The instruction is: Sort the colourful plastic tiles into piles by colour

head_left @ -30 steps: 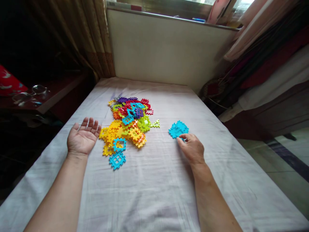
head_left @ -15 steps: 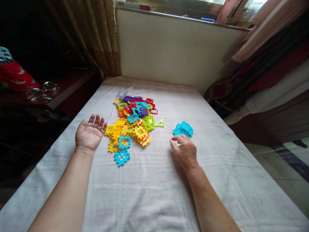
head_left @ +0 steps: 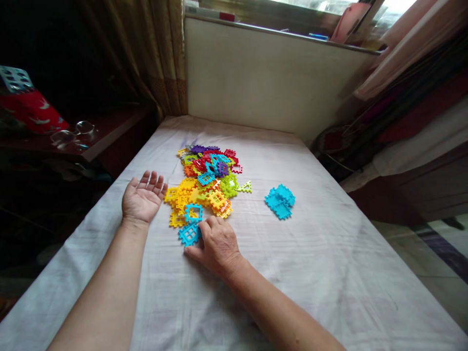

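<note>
A pile of colourful plastic pieces lies on the bed sheet, with yellow pieces (head_left: pixel 187 184) at its left and red and purple ones at the back. At its near end a blue window-shaped piece (head_left: pixel 189 234) lies below a blue open-frame piece (head_left: pixel 193 213). My right hand (head_left: pixel 219 246) is at the window piece's right edge, thumb and fingers apart around its near corner. Palm up, my left hand (head_left: pixel 143 199) rests open beside the yellow pieces, holding nothing. Several solid blue pieces (head_left: pixel 281 201) lie in a small group to the right.
The pale sheet (head_left: pixel 256 282) covers the surface below. On a dark side table (head_left: pixel 106 139) at the left are glasses (head_left: pixel 75 134) and a red patterned container (head_left: pixel 32 111). Clothes hang at the right, and a wall stands behind.
My right hand has moved left from the blue group to the blue window piece. The blue group now shows a further piece at its near side. The view has shifted slightly.
</note>
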Demonstrator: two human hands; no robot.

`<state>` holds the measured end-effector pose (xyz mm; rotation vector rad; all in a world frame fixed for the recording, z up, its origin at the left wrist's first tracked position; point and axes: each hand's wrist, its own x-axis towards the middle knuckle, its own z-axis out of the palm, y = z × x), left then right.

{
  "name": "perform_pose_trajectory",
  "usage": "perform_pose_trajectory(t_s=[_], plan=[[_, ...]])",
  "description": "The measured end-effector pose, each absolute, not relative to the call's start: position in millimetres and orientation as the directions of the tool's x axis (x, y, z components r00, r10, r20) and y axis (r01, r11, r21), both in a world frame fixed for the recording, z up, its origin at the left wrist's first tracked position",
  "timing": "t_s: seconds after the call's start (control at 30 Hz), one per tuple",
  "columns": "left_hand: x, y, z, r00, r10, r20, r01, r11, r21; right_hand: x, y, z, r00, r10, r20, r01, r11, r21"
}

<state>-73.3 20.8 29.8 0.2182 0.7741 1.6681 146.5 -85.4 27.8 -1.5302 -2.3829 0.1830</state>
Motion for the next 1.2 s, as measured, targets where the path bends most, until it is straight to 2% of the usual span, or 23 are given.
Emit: perform_pose_trajectory(t_s=[0.17,0.27,0.33,0.4,0.57,0.67,0.73,1.07,1.13,1.2], plan=[[-71.0,20.0,32.6,-0.276,0.921,-0.275,-0.792,-0.056,0.607,150.3,-87.8,21.9,-0.447,0.867,0.219,0.827,0.494,-0.268],[-70.5,19.9,33.4,-0.284,0.917,-0.279,-0.787,-0.056,0.615,164.8,-88.8,20.4,-0.486,0.829,0.277,0.760,0.557,-0.334],[-71.0,20.3,32.8,-0.287,0.916,-0.280,-0.783,-0.056,0.620,183.0,-84.8,21.9,-0.443,0.824,0.354,0.732,0.560,-0.388],[-72.0,21.2,31.7,-0.289,0.916,-0.277,-0.778,-0.056,0.626,210.1,-75.5,24.2,-0.295,0.848,0.440,0.771,0.483,-0.415],[-72.8,22.7,31.5,-0.290,0.916,-0.277,-0.766,-0.049,0.641,300.3,-44.9,19.5,0.152,0.808,0.569,0.935,0.070,-0.349],[-71.6,22.3,33.6,-0.296,0.910,-0.291,-0.767,-0.044,0.641,339.8,-36.9,7.8,0.301,0.761,0.574,0.936,-0.119,-0.332],[-71.1,22.0,34.4,-0.302,0.905,-0.300,-0.767,-0.043,0.640,351.9,-35.9,0.5,0.342,0.755,0.559,0.928,-0.177,-0.329],[-72.3,22.5,33.3,-0.293,0.913,-0.285,-0.771,-0.049,0.636,348.0,-37.9,-1.0,0.366,0.754,0.546,0.920,-0.204,-0.334],[-72.1,22.2,33.8,-0.292,0.912,-0.287,-0.772,-0.048,0.634,339.1,-39.3,3.8,0.329,0.749,0.575,0.929,-0.150,-0.337],[-71.8,21.9,34.0,-0.290,0.912,-0.290,-0.774,-0.046,0.631,321.2,-41.3,9.5,0.237,0.762,0.603,0.942,-0.028,-0.335]])
